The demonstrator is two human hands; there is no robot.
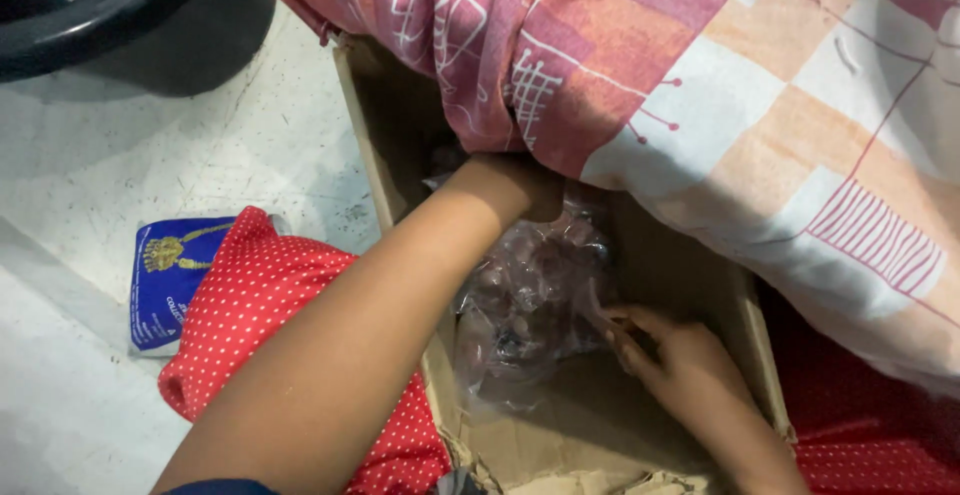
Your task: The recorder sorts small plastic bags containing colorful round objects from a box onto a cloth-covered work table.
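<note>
Inside the box [745,305], both hands grip a plastic bag [530,295]: left hand [510,187] its top, right hand [665,350] its side. Soft, slippery, probably light; best gathered by the neck.

The cardboard box [745,305] is plain brown. The plastic bag [530,295] inside it is clear over dark reddish contents. The draped cloth [700,75] is pink and maroon with white line drawings, peach and white checks. The fabric [260,295] is red with white dots. The packet [165,280] is blue with gold print. The floor [150,155] is speckled white. The basin [90,5] is black.
</note>
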